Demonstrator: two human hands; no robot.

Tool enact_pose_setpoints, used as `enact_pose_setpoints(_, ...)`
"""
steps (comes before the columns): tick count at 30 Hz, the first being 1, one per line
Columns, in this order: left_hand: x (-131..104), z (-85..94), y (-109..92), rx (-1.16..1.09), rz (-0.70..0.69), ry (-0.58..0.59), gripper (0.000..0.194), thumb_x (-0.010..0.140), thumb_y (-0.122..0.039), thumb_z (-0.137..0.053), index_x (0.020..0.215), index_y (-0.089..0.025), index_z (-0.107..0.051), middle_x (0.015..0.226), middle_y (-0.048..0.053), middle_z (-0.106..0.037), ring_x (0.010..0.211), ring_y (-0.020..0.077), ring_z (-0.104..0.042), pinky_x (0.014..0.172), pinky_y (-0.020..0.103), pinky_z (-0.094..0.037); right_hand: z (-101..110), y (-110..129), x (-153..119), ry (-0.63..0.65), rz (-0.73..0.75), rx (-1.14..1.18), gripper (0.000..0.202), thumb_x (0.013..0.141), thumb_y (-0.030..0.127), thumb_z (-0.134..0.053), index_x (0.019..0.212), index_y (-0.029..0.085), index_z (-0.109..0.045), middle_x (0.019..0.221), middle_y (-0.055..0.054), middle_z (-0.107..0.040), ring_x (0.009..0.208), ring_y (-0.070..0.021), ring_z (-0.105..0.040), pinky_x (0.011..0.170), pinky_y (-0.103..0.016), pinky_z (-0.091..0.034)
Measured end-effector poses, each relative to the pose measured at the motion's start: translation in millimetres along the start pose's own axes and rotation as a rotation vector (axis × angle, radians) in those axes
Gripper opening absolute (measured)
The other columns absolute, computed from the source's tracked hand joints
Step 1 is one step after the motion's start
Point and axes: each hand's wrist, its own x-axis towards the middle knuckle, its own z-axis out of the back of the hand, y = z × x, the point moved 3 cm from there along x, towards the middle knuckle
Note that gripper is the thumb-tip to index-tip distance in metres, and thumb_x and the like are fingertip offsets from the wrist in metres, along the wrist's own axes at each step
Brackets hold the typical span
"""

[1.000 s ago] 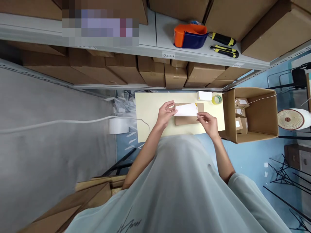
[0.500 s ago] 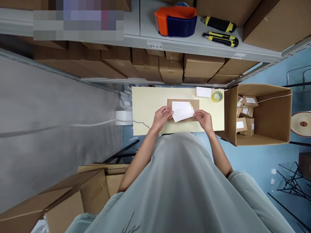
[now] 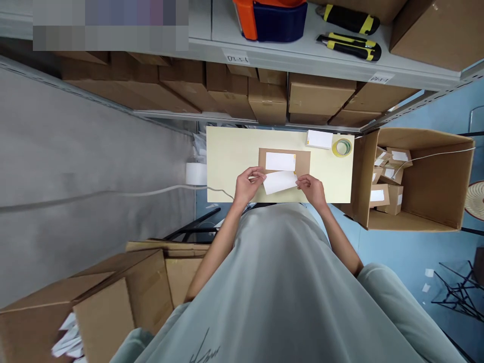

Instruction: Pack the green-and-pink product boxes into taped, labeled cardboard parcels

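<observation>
A small flat cardboard box point(image 3: 303, 162) lies on the pale yellow table top. On its upper face lies a white label point(image 3: 280, 161) with a yellow mark at its right end. Just below that label, a tilted white paper sheet point(image 3: 280, 182) covers the box's near edge. My left hand point(image 3: 248, 184) pinches the sheet's left end. Its right end is held between the fingertips of my right hand point(image 3: 312, 190). Whether the sheet is joined to the label, I cannot tell.
A stack of white labels point(image 3: 319, 139) and a tape roll point(image 3: 342, 147) lie at the table's point(image 3: 230, 151) far right. An open carton point(image 3: 434, 201) with several small boxes stands to the right. A shelf point(image 3: 272, 53) with utility knives point(image 3: 351, 20) overhangs the far side.
The white sheet has come down toward me in both hands. A white label now shows flat on the box above it. The view has shifted slightly.
</observation>
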Motion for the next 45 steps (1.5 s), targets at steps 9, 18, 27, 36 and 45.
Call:
enact_pose_setpoints(9, -7.4, 1.6, 12.9, 0.124, 0.044, 0.214, 0.055, 0.079, -0.061, -0.088, 0.115, -0.02, -0.084, 0.096, 0.007, -0.084, 0.091, 0.022, -0.074, 0.086, 0.036, -0.062, 9.9, -9.1, 4.0, -0.066, 0.013, 0.034, 0.032, 0.09, 0.034, -0.079, 0.12, 0.025, -0.075, 0.1, -0.003, -0.085, 0.091, -0.0226, -0.081, 0.098, -0.041, -0.065)
enact_pose_setpoints(18, -5.0, -10.8, 10.7, -0.006, 0.165, 0.393, 0.073, 0.068, -0.075, -0.095, 0.11, -0.017, -0.086, 0.104, 0.012, -0.085, 0.09, 0.0244, -0.077, 0.088, 0.043, -0.069, 19.3, 14.0, 46.2, -0.061, 0.147, 0.186, 0.041, 0.085, 0.037, -0.075, 0.123, 0.022, -0.074, 0.104, -0.005, -0.083, 0.087, -0.0216, -0.079, 0.092, -0.041, -0.067)
enact_pose_setpoints(27, -5.5, 14.2, -27.9, 0.037, -0.038, 0.388, 0.062, 0.087, -0.075, -0.084, 0.113, -0.019, -0.087, 0.109, 0.012, -0.086, 0.088, 0.0232, -0.075, 0.09, 0.041, -0.066, 16.0, -8.3, 27.1, -0.063, 0.105, 0.249, 0.05, 0.086, 0.064, -0.081, 0.113, 0.023, -0.077, 0.118, -0.013, -0.084, 0.108, -0.028, -0.08, 0.105, -0.047, -0.066)
enact_pose_setpoints(36, 2.0, 24.9, -64.5, -0.043, -0.008, 0.576, 0.054, 0.084, -0.068, -0.091, 0.109, -0.02, -0.088, 0.11, 0.012, -0.086, 0.1, 0.0266, -0.077, 0.099, 0.043, -0.064, -4.1, -1.0, 34.5, 0.026, 0.107, 0.293, 0.057, 0.08, 0.072, -0.087, 0.11, 0.024, -0.081, 0.122, -0.012, -0.084, 0.113, -0.0289, -0.079, 0.108, -0.046, -0.064)
enact_pose_setpoints(45, 23.6, 27.6, -44.7, -0.026, -0.015, 0.505, 0.059, 0.082, -0.067, -0.091, 0.116, -0.019, -0.084, 0.109, 0.012, -0.084, 0.099, 0.0246, -0.076, 0.096, 0.04, -0.064, -6.8, 9.4, 29.8, -0.006, 0.127, 0.265, 0.054, 0.081, 0.076, -0.084, 0.089, 0.024, -0.076, 0.089, -0.004, -0.078, 0.081, -0.0204, -0.069, 0.086, -0.038, -0.062)
